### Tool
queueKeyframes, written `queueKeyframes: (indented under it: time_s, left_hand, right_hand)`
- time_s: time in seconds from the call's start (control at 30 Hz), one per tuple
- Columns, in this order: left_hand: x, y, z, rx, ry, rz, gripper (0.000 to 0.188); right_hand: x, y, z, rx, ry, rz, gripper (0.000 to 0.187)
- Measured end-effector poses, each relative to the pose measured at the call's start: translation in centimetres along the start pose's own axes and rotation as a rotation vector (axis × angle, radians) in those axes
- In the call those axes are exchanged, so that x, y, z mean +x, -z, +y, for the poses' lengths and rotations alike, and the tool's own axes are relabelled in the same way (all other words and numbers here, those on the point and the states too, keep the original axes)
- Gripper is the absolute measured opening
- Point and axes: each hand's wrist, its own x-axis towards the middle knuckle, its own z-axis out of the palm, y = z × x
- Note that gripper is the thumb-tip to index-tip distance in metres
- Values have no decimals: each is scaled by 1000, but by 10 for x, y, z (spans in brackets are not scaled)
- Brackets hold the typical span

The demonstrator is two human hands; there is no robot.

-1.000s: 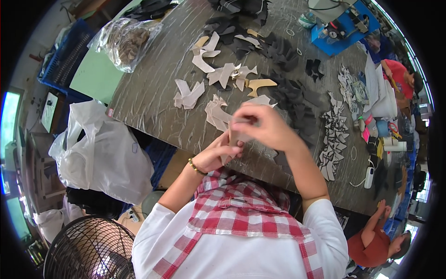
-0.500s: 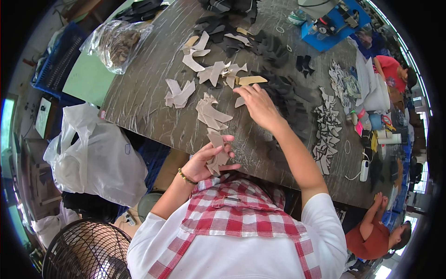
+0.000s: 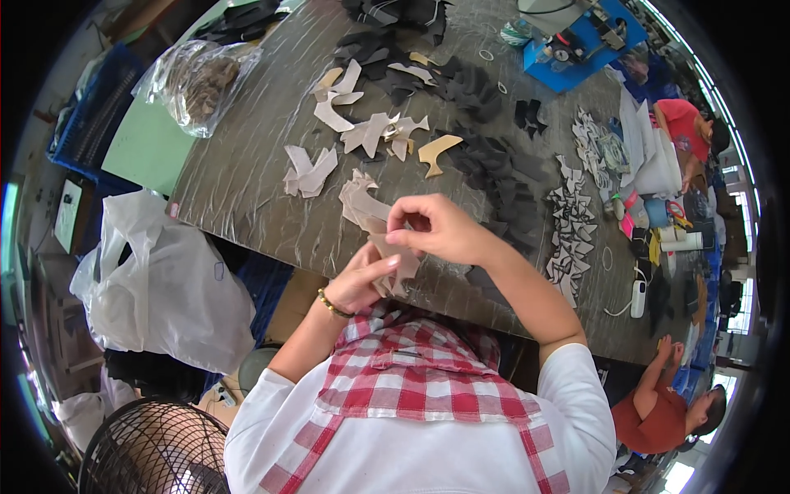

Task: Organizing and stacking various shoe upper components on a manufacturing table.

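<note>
My left hand (image 3: 354, 281) is closed around a few flat beige cut pieces (image 3: 405, 270) just off the table's near edge, thumb on top. My right hand (image 3: 440, 228) meets it from the right, thumb and forefinger pinched together at the upper end of those pieces. The fingers partly hide what the right hand grips; it seems to be a beige piece. Just beyond the hands lies an overlapping stack of similar beige pieces (image 3: 359, 200). Farther off are a yellowish tan piece (image 3: 436, 151), a beige pair (image 3: 309, 171) and a beige cluster (image 3: 372, 133).
Dark grey cut pieces (image 3: 504, 177) spread across the table's middle and far side. A row of pale-edged pieces (image 3: 571, 235) lies at right. A white plastic bag (image 3: 177, 288) and a fan (image 3: 156, 453) stand at left. Two people sit along the right side.
My right hand has come back from beside the tan piece to my left hand. The small beige piece under its fingers has left that spot. The tan piece now lies turned.
</note>
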Motion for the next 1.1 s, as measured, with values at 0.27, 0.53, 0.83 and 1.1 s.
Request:
queueKeyframes:
  time_s: [0.27,0.53,0.83,1.1]
  left_hand:
    - [10,-3,-11,-129,34,-96,27]
    - [3,10,-16,-522,91,-71,35]
    - [-5,8,-1,-350,35,186,35]
    - [-9,17,-7,-139,-124,52,16]
  right_hand:
    - [56,79,72,-1295,296,497,22]
    - [30,50,23,-1226,377,322,16]
    - [8,-7,6,-863,540,-97,24]
    - [147,50,45,-1123,490,287,39]
